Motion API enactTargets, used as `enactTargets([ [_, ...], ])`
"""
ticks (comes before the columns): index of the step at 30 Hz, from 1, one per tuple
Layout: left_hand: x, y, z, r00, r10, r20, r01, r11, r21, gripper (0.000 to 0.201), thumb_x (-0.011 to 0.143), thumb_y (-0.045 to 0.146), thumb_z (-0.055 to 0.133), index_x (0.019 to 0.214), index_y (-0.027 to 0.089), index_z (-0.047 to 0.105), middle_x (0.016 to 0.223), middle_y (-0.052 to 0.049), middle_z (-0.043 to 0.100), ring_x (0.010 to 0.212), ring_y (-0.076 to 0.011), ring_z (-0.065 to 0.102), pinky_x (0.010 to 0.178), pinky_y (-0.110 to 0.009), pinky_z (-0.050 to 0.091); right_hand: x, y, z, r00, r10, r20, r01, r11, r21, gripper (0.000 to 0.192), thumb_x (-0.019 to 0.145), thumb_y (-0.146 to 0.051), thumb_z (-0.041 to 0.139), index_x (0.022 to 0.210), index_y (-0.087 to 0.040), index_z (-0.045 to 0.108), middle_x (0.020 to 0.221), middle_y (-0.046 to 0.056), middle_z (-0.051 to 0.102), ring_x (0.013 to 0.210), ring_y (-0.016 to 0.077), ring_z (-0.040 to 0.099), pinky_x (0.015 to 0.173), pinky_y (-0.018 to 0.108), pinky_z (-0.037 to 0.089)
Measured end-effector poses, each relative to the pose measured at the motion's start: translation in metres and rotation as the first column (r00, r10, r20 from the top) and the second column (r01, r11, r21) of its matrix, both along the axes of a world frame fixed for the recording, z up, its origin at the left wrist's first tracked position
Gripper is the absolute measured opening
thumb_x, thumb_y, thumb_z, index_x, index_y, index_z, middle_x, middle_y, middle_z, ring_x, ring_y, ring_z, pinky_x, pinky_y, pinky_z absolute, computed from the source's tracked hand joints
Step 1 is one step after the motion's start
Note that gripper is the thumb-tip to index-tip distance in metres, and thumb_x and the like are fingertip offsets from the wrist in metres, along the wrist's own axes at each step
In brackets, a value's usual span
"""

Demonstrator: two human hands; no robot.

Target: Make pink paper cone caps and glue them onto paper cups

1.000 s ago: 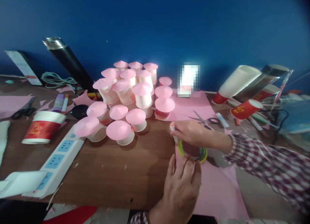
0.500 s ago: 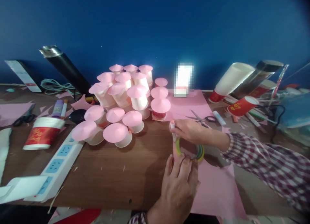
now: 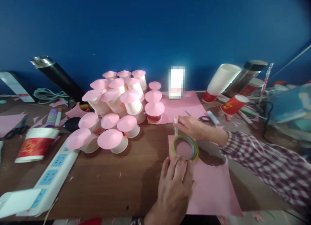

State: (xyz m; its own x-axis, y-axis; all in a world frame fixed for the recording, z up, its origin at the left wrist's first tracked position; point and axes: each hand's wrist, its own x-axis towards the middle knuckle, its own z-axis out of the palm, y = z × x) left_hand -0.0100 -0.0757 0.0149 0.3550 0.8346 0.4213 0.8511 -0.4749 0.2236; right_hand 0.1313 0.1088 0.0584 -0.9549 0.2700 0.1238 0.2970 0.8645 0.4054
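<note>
A ring-shaped roll of yellow-green tape (image 3: 174, 149) lies flat on the near pink paper sheet (image 3: 211, 189). My left hand (image 3: 173, 186) rests with fingers stretched forward, their tips on the near edge of the roll and the paper. Beyond the roll, my right hand (image 3: 193, 127) is closed on a white marker with a pinkish end (image 3: 176, 125), held nearly upright at the roll's far left rim. The marker's lower end meets the rim area; I cannot tell whether it touches the paper.
Paper cups with pink cone tops (image 3: 130, 97) stand grouped left of my hands. A power strip (image 3: 52, 179) and a red-and-white cup (image 3: 36, 144) are further left. Scissors (image 3: 204, 118), a glue stick (image 3: 213, 117) and a tipped red cup (image 3: 234, 105) lie to the right.
The marker has moved rightward along the roll's far rim and stands more upright. My left hand stays by the roll's near edge. The whole view has shifted slightly.
</note>
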Motion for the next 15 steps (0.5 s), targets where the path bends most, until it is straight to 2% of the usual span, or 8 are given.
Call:
enactTargets([
  [5,0.0,0.002,0.001,1.0,-0.001,0.015,0.0,0.999,0.046,0.037,0.085,0.029,0.051,0.12,0.018,0.054,0.117,-0.008,0.057,0.113,-0.0245,0.048,0.096,-0.043,0.042,0.022,-0.002,-0.012,0.993,-0.063,-0.098,0.066,0.997,0.027,0.036,0.088,-0.001,0.027,0.112,-0.007,0.052,0.094,0.016,0.058,0.078,0.022,0.053,0.059,0.032,0.04],
  [8,0.001,0.002,0.003,1.0,0.002,0.019,-0.004,0.998,0.059,0.037,0.084,0.029,0.052,0.12,0.018,0.055,0.116,-0.009,0.057,0.112,-0.0247,0.049,0.095,-0.043,0.043,0.031,-0.009,-0.012,0.962,-0.185,-0.202,0.156,0.976,-0.153,0.036,0.088,-0.002,0.027,0.109,-0.009,0.055,0.092,0.015,0.06,0.078,0.0224,0.053,0.06,0.034,0.042],
  [11,0.002,0.003,0.004,1.0,0.0,0.012,-0.001,0.998,0.067,0.037,0.083,0.029,0.053,0.118,0.018,0.056,0.114,-0.01,0.057,0.11,-0.0251,0.051,0.092,-0.044,0.045,0.036,-0.016,-0.009,0.893,-0.311,-0.325,0.186,0.913,-0.362,0.035,0.092,-0.011,0.024,0.099,-0.01,0.059,0.079,0.012,0.059,0.065,0.0191,0.052,0.056,0.032,0.042],
  [15,0.002,0.004,0.005,1.0,0.001,-0.005,-0.001,0.997,0.078,0.037,0.082,0.03,0.055,0.116,0.018,0.057,0.112,-0.012,0.057,0.108,-0.0269,0.051,0.089,-0.044,0.047,0.044,-0.025,-0.008,0.794,-0.419,-0.44,0.192,0.86,-0.472,0.031,0.094,-0.022,0.03,0.089,-0.016,0.06,0.079,0.008,0.061,0.065,0.0176,0.054,0.06,0.031,0.046],
])
